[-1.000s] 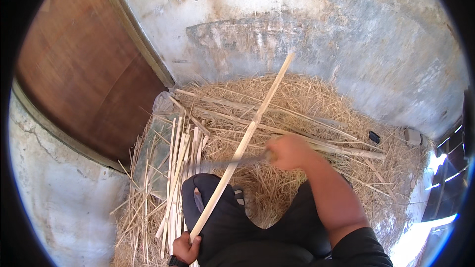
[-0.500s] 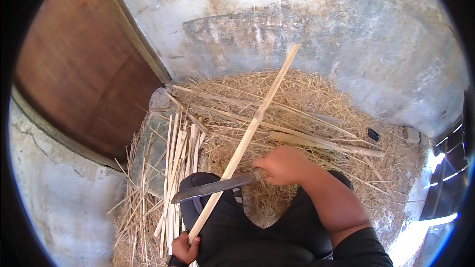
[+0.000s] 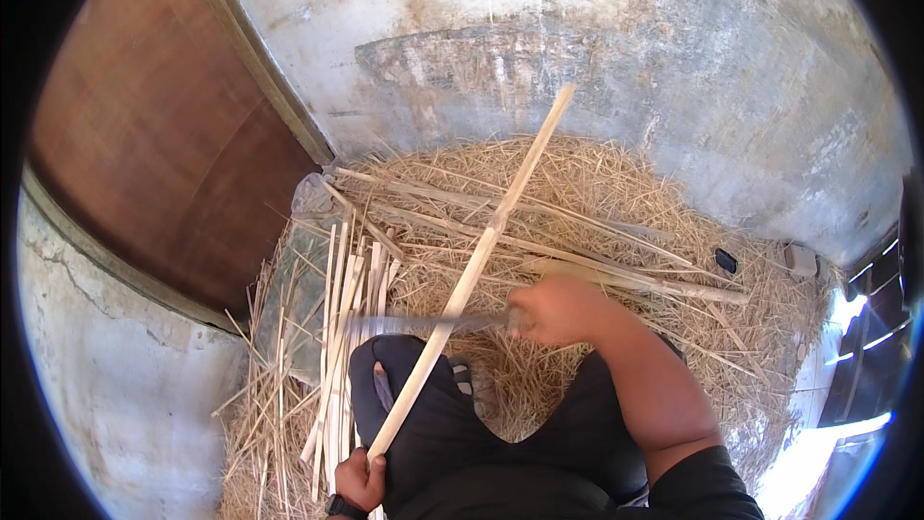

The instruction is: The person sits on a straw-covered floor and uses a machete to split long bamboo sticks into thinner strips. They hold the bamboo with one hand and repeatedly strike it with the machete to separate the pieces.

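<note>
My left hand (image 3: 360, 481), low in the view, is closed round the near end of a long pale bamboo strip (image 3: 468, 276). The strip slants up and away to the right, past my knee, and has a node near its middle. My right hand (image 3: 552, 310) is closed on the handle of a machete (image 3: 409, 325). Its blade points left and lies across the strip above my left knee, smeared by motion. Which face of the strip the edge touches, I cannot tell.
Several thin split strips (image 3: 337, 327) lie bundled to the left. Longer bamboo pieces (image 3: 616, 274) lie across the straw-like shavings (image 3: 597, 173) ahead. A small black object (image 3: 726, 261) and a block (image 3: 800, 261) sit at right. Behind are a stained wall (image 3: 597, 39) and a brown door (image 3: 154, 125).
The machete and my right hand have moved away from me along the strip, and the blade now lies more level. The strip has shifted slightly; my left hand keeps its hold.
</note>
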{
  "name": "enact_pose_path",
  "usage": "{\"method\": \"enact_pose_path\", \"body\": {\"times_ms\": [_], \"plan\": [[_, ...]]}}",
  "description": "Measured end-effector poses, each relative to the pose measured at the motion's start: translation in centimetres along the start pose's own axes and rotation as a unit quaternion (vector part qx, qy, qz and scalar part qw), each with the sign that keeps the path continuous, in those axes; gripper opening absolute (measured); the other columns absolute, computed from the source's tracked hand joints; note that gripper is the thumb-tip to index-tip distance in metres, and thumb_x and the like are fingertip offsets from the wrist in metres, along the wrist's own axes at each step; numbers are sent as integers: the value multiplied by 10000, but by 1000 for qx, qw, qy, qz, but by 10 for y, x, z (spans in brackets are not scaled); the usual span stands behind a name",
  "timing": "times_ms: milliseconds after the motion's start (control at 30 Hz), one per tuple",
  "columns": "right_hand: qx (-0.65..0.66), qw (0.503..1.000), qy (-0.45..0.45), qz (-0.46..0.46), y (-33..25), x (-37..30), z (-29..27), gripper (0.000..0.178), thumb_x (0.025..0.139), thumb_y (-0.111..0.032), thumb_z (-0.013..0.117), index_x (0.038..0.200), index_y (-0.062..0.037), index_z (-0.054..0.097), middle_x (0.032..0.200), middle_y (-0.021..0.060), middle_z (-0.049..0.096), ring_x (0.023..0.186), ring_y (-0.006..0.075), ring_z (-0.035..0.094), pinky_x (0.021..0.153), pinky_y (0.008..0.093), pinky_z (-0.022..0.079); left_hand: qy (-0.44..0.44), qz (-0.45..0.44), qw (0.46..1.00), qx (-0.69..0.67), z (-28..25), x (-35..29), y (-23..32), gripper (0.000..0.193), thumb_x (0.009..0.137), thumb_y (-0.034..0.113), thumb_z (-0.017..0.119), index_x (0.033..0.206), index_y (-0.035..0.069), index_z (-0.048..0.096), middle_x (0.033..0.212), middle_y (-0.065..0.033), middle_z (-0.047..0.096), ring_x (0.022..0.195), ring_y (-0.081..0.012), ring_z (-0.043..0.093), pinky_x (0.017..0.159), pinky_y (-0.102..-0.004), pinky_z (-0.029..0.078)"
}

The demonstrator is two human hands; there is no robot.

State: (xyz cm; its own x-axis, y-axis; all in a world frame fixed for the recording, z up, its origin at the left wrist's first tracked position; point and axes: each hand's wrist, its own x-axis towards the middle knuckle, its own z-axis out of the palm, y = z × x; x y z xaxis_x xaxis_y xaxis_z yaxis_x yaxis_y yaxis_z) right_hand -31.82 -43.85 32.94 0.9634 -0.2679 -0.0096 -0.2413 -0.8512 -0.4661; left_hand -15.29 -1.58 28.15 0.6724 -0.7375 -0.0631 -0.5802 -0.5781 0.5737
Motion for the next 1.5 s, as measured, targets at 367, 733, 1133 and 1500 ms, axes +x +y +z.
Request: {"method": "enact_pose_path", "body": {"times_ms": [367, 733, 1133, 1500], "plan": [[136, 941, 157, 267, 76, 8, -25, 424, 826, -358, 766, 1082, -35, 664, 923, 188, 694, 895, 333, 682, 794, 444, 526, 4, 32, 997, 71, -1, 3, -7, 518, 966, 439, 575, 700, 3, 492, 553, -228, 513, 513, -438, 552, 476, -482, 395], [110, 991, -31, 72, 34, 2, -11, 473, 817, -408, 768, 1110, -51, 663, 896, 168, 693, 875, 329, 676, 789, 441, 519, 1, 24, 996, 85, -2, 1, -4, 525, 974, 455, 552, 705, 7, 493, 550, -230, 515, 533, -456, 561, 489, -501, 402], [81, 990, -85, 72, 11, 0, -18, 395, 850, -363, 727, 1116, -75, 678, 980, 175, 701, 934, 322, 671, 830, 458, 514, -5, 19, 999, 46, -6, 2, 0, 520, 978, 443, 566, 698, 10, 499, 548, -220, 515, 512, -421, 551, 483, -481, 382], [152, 925, 171, 303, 83, 1, -27, 406, 845, -333, 732, 1144, -66, 672, 997, 180, 708, 962, 354, 677, 866, 467, 521, 12, 35, 995, 94, -6, 5, -3, 541, 976, 469, 558, 690, 15, 493, 545, -216, 515, 510, -425, 552, 481, -488, 383]]}}
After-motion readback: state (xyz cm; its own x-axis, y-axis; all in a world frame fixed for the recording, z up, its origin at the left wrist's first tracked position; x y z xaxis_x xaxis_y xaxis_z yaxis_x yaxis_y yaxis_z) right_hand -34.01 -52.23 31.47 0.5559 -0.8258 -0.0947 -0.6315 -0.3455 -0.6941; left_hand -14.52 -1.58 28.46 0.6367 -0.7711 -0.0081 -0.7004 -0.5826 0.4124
